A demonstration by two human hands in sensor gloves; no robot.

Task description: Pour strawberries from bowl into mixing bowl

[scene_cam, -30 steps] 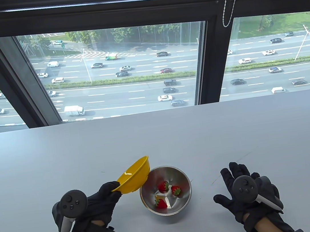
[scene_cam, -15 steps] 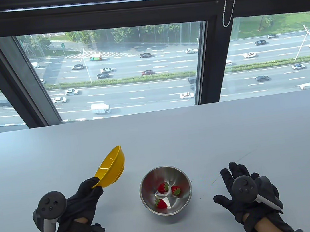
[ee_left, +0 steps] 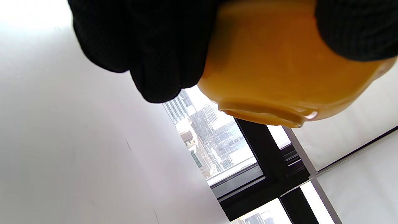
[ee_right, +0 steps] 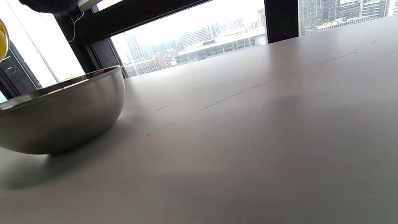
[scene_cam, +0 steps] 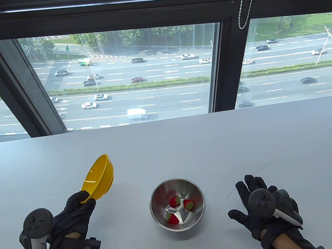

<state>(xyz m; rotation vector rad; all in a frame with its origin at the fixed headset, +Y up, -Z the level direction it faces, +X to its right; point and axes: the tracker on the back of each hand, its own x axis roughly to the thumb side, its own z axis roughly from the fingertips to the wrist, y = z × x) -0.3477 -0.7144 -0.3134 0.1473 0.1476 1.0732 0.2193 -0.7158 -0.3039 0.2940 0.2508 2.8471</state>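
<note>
Left hand [scene_cam: 73, 213] grip on tilted yellow bowl [scene_cam: 97, 177], steel mixing bowl [scene_cam: 177, 203] well right

Left hand [scene_cam: 73, 213] raised, fingers [ee_left: 161, 62] curled in a grip; right hand [scene_cam: 261, 202] flat, fingers spread.

Bright daylight floods in through the window [scene_cam: 134, 73] at the far side, and the table [scene_cam: 249, 143] reads evenly lit and sharp in the table view, with straight frame lines bowing slightly at the edges. The steel mixing bowl [ee_right: 59, 115] casts a soft shadow toward the camera in the right wrist view, where the sky is blown out. In the left wrist view the table glares white at top left and the yellow bowl [ee_left: 279, 68] is close and soft.
</note>
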